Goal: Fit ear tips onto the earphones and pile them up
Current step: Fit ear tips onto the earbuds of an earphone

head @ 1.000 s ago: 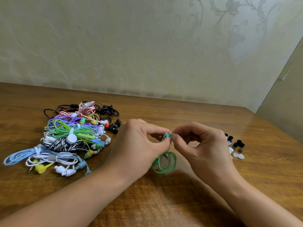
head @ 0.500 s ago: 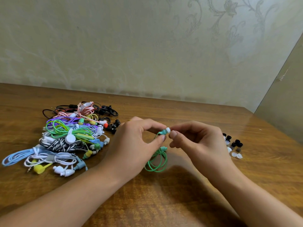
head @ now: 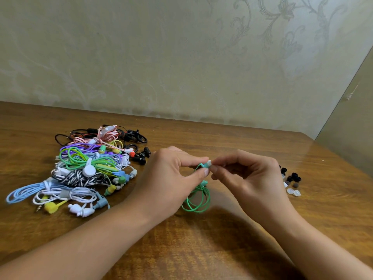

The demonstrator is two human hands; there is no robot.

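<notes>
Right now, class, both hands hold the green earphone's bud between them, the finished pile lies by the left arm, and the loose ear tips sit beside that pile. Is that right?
Not quite. In the head view the loose ear tips lie beyond the right hand, across from the pile. The left hand and right hand do hold the green earphone.

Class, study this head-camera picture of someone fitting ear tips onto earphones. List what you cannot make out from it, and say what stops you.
- Whether the white ear tip is fully seated: too small, pinched by the right hand.
- The teal earbud body: mostly covered by the left hand.
- Some loose ear tips: hidden behind the right hand.
- How many earphones are in the pile: cables overlap.
</notes>
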